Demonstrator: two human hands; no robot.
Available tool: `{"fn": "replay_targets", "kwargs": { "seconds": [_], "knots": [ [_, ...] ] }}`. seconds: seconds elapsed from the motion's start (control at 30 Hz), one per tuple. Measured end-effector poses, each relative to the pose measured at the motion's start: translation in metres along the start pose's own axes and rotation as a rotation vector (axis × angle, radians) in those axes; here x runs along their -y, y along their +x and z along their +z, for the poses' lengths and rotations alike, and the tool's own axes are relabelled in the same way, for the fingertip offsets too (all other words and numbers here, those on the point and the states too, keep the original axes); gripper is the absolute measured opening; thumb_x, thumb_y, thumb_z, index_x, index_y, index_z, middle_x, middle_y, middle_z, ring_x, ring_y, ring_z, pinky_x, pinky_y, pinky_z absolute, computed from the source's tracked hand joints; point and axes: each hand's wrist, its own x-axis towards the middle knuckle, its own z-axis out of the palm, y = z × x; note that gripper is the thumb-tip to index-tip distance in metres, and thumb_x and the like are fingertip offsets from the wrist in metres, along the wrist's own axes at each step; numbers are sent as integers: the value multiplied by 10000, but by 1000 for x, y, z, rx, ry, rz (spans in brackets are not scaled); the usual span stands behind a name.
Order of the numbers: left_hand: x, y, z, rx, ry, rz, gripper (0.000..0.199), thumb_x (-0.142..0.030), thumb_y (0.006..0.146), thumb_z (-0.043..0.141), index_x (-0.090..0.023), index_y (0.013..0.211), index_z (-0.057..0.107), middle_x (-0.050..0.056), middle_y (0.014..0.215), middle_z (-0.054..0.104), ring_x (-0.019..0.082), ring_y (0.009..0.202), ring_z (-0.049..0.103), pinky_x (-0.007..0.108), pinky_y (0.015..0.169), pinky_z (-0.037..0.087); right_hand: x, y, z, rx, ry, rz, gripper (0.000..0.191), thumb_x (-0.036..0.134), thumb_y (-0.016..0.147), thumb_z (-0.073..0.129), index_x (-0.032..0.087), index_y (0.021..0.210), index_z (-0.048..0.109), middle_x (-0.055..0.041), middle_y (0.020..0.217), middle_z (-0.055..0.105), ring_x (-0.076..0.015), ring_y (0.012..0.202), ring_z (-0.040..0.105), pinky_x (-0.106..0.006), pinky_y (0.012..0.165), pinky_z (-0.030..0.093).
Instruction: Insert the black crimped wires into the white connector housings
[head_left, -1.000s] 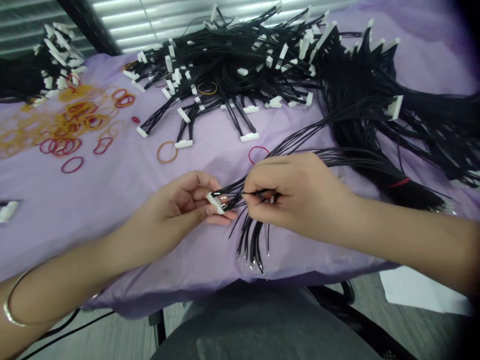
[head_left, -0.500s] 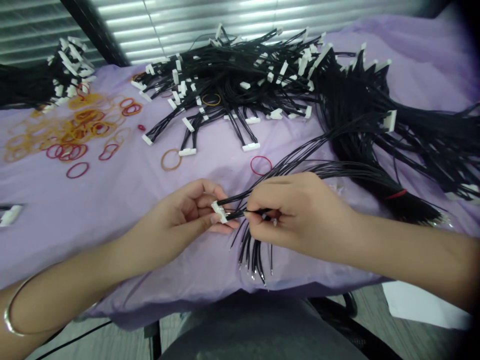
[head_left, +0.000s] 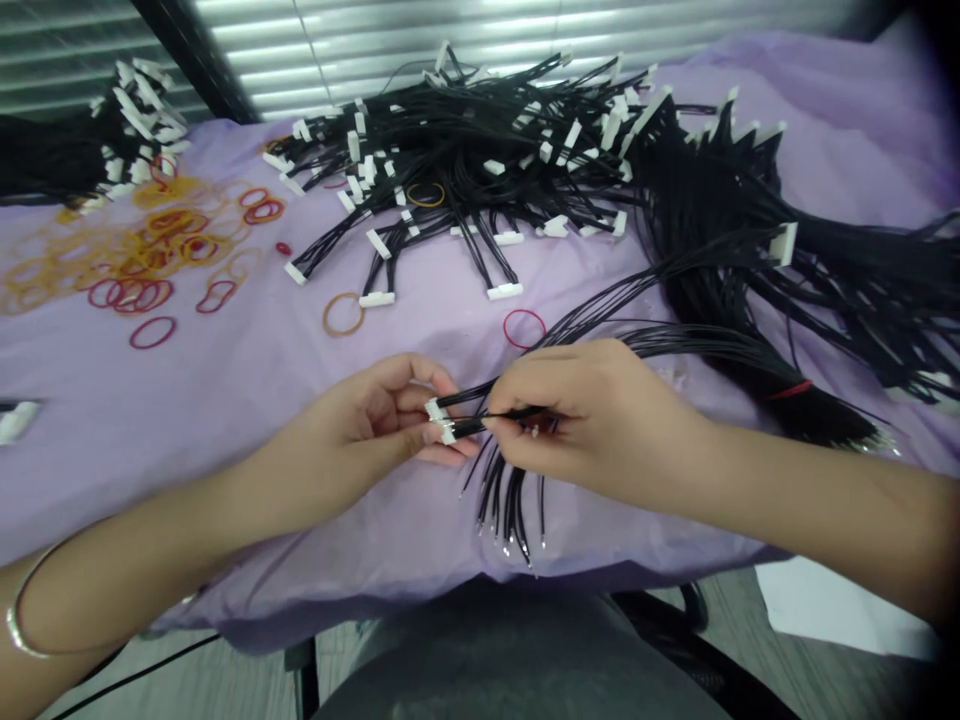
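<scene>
A small white connector (head_left: 440, 420) is pinched between the thumb and fingers of my left hand (head_left: 382, 420). Black wires run out of its right side in two groups. Just to the right, my right hand (head_left: 592, 410) pinches a thin black wire (head_left: 510, 414), whose tip is at the connector; whether it is inside I cannot tell. Below my right hand hangs a bundle of loose black wires (head_left: 514, 510) with bare metal ends. More black wires (head_left: 600, 300) run from behind my right hand toward the upper right.
A purple cloth (head_left: 262, 390) covers the table. Finished-looking black harnesses (head_left: 450, 130) with white connectors are heaped at the back. Orange and red rubber bands (head_left: 161, 250) lie at the left. A thick wire bundle (head_left: 750, 350), tied with a red band, lies at the right.
The thin wire in my right hand now reaches the middle of the connector. My right hand has shifted slightly left and up; my left hand keeps its pinch.
</scene>
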Motion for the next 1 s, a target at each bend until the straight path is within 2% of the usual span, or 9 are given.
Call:
{"fn": "replay_targets", "kwargs": {
  "seconds": [0.13,0.27,0.37,0.5,0.7,0.83,1.0],
  "knots": [
    [0,2,-1,30,-25,-14,171,-48,879,550,-167,988,494,8,916,698,109,843,695,242,841,561,-1,0,0,-38,-13,-53,125,149,811,578,115,708,638,4,643,587,-70,606,503,-196,586,373],
    [0,4,0,18,-23,-17,170,-53,872,558,-170,986,509,0,837,694,128,831,703,251,820,568,-4,0,2,1,17,-90,106,143,837,572,127,773,656,6,680,575,-68,613,498,-190,594,378],
    [0,4,0,57,-32,-1,194,-62,870,568,-172,1019,510,13,869,699,136,841,704,263,823,567,-6,0,6,29,37,-119,127,149,876,548,123,841,667,-9,730,581,-76,660,514,-189,618,387],
    [-1,3,0,43,-45,-8,191,-85,856,602,-171,1008,523,27,893,704,144,831,705,281,821,569,-7,1,9,13,32,-112,146,152,896,533,116,829,658,-21,764,601,-95,722,528,-198,651,400],
    [-1,4,-1,35,-57,-42,193,-103,855,612,-175,1020,541,26,867,710,157,834,708,293,820,566,-5,2,9,74,-27,-103,186,135,902,490,110,851,666,-31,780,606,-110,728,540,-218,650,411],
    [-1,4,-1,20,-70,-76,321,-91,852,612,-187,1146,524,41,913,725,166,849,712,302,835,561,-4,1,11,46,-35,-98,195,125,899,483,100,830,663,-35,779,612,-113,720,543,-228,656,414],
    [-2,4,0,9,-85,-86,535,-59,845,600,-182,1329,408,59,927,732,159,816,717,275,812,563,-3,1,13,48,-78,-130,197,119,898,471,122,824,654,-24,747,604,-114,696,536,-227,634,408]
  ]
}}
